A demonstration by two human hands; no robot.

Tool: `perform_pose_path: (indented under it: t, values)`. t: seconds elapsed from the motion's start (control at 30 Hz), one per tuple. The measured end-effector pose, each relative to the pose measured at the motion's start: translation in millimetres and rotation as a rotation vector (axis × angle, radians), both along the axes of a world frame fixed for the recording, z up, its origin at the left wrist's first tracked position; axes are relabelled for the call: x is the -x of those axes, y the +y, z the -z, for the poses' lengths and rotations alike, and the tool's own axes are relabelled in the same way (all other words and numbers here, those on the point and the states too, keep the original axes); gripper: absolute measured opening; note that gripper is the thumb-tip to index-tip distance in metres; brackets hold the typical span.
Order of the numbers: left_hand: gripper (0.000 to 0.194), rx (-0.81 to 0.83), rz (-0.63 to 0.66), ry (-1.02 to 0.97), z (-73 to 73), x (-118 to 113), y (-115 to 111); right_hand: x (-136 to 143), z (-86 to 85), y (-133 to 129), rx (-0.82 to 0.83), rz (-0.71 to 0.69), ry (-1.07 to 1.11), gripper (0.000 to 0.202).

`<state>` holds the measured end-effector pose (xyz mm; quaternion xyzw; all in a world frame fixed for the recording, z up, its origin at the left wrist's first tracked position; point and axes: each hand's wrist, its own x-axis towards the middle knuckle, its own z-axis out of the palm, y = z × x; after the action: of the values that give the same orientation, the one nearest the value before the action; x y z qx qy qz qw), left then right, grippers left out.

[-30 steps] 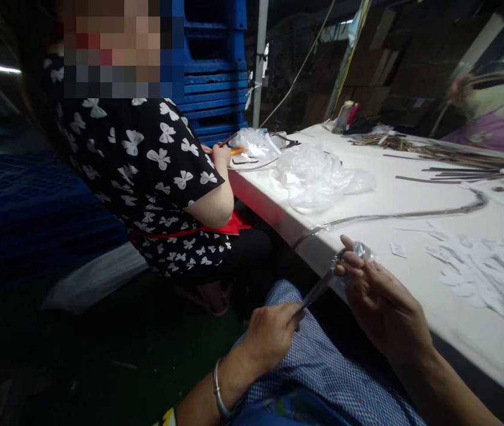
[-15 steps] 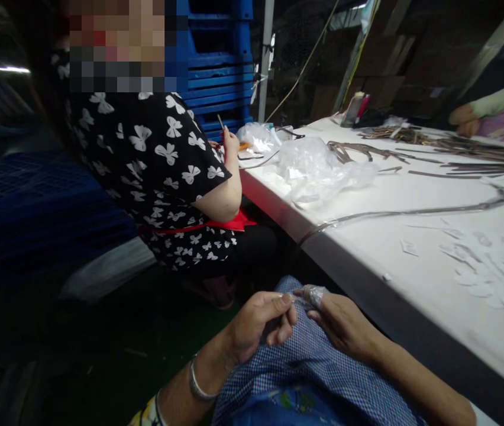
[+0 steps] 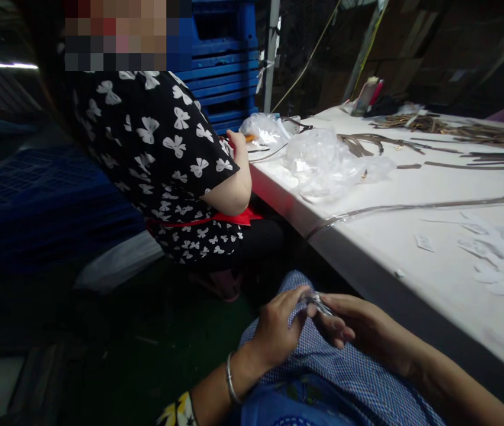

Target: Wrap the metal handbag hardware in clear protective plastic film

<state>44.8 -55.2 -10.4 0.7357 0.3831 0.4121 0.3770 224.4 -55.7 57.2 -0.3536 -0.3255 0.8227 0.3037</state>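
Head view shows left hand [image 3: 276, 328] and right hand [image 3: 358, 331] pinching one small clear-wrapped piece [image 3: 316, 303] between fingertips over the lap, wrapping apparently unfinished, table [image 3: 412, 248] beyond

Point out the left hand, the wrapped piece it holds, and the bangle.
left hand [image 3: 276, 331], head view, back of the hand
wrapped piece [image 3: 315, 302], head view, its shiny middle between both hands
bangle [image 3: 231, 386], head view, band on the left wrist

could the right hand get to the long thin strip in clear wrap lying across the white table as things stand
Probably yes: the right hand sits just below the table edge, the long wrapped strip lies in the open, though both hands grip a small wrapped piece.
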Motion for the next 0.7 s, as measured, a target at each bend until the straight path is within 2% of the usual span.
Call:
perform_pose_path:
  t: [0.1,0.2,0.3,0.4,0.47,0.57,0.63,0.7]
  values:
    - [0.032,0.121,-0.038,-0.067,1.0,-8,11,2,-13.7,5,-0.104,0.143,0.067,0.030]
    - [0.035,0.221,0.076,-0.131,0.8,-11,19,0,-27.3,11,-0.318,0.312,0.009,0.040]
    - [0.038,0.335,0.205,-0.216,-0.9,-11,16,-3,-32.5,19,-0.626,0.511,-0.154,0.042]
    - [0.040,0.471,0.303,-0.272,-9.6,-8,5,-12,-21.6,27,-0.946,0.637,-0.459,0.042]
    - [0.042,0.575,0.368,-0.323,-19.9,-4,-3,-20,-6.6,32,-1.176,0.578,-0.731,0.036]
    - [0.043,0.691,0.401,-0.418,-37.1,4,-10,-29,18.3,31,-1.415,0.280,-0.976,0.033]
    - [0.042,0.736,0.361,-0.462,-45.3,11,-8,-29,30.5,23,-1.435,0.082,-0.996,0.037]
    - [0.041,0.770,0.292,-0.465,-48.7,18,1,-24,36.6,12,-1.358,-0.047,-0.984,0.037]
